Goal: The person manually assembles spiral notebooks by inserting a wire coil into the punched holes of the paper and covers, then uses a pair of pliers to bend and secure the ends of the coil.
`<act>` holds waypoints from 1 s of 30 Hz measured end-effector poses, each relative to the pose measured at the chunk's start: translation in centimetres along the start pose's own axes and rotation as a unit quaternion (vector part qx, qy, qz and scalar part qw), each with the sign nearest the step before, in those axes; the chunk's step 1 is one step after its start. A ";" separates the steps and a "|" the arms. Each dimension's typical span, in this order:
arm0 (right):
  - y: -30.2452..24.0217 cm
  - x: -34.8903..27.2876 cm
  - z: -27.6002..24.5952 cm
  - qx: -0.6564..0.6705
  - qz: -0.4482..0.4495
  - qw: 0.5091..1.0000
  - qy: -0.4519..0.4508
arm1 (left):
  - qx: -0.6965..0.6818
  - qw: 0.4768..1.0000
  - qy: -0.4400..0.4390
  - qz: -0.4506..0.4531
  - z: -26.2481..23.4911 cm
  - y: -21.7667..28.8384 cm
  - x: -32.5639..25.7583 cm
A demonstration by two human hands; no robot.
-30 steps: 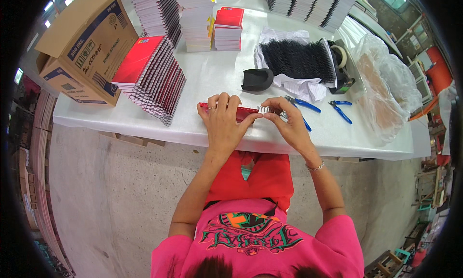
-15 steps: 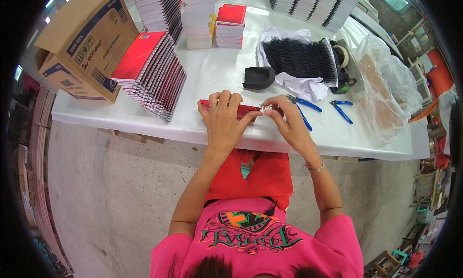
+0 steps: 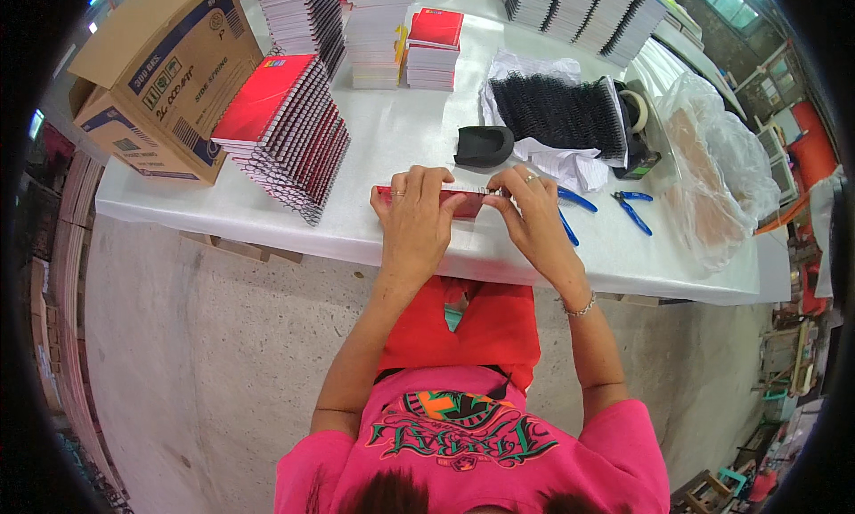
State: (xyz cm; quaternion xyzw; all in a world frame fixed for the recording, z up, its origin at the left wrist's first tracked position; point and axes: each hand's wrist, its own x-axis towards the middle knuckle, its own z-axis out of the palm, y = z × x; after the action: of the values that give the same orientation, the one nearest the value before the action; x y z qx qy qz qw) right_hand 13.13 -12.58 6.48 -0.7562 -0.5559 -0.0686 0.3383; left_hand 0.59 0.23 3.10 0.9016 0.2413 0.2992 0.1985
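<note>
Bending over the near edge of the tabletop [image 3: 356, 162], the person's two hands are closed on a red notebook [image 3: 469, 208] just in from the middle of that edge. Compared with a second ago, the right hand [image 3: 534, 224] sits tighter against the notebook's right end: the loops of coil [image 3: 492, 191] that stood out at its fingertips are now mostly covered, and more of the red face shows under the thumbs. The left hand [image 3: 414, 216] keeps its place, fingers bent over the far side and thumb on the near side, with no gap round the notebook. The right thumb and forefinger are pinched together on the coil; whether they also grip the cover, I cannot tell. A shiny white covering drapes the tabletop. Toward its left edge stand a cardboard box [image 3: 169, 86] and a leaning stack of red spiral notebooks [image 3: 285, 135]; black coils [image 3: 561, 113] lie toward the far right corner, blue-handled pliers [image 3: 634, 209] nearer the right edge, and a clear plastic bag [image 3: 712, 171] along it. Below is a bare concrete floor [image 3: 223, 336]. The notebook's long axis runs left to right, nearly parallel to the near edge, its pale bound side turned toward the far edge.
</note>
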 end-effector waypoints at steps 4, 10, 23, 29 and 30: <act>-0.3 0.5 0.0 -0.024 -0.008 0.999 0.026 | -0.137 0.983 0.124 -0.020 0.0 -0.7 -0.1; 0.9 1.1 -0.5 0.053 0.041 0.994 -0.087 | -0.224 0.969 0.095 -0.042 0.6 -2.5 -0.9; 6.0 3.4 0.3 0.281 0.126 0.936 -0.169 | -0.247 0.968 -0.037 -0.024 -2.9 -5.0 0.3; 7.0 2.0 -2.4 0.515 0.039 0.807 -0.287 | -0.259 0.965 -0.042 0.003 -1.9 -5.1 1.0; 4.6 3.0 -3.4 0.387 0.104 0.834 -0.379 | -0.259 0.965 -0.044 -0.002 -1.7 -5.4 1.0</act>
State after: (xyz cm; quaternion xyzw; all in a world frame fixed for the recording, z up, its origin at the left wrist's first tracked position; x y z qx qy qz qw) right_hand 19.23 -12.89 8.49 -0.5840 -0.5397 0.4795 0.3712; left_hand -1.47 5.50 2.06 0.8311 0.1484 0.3109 0.4365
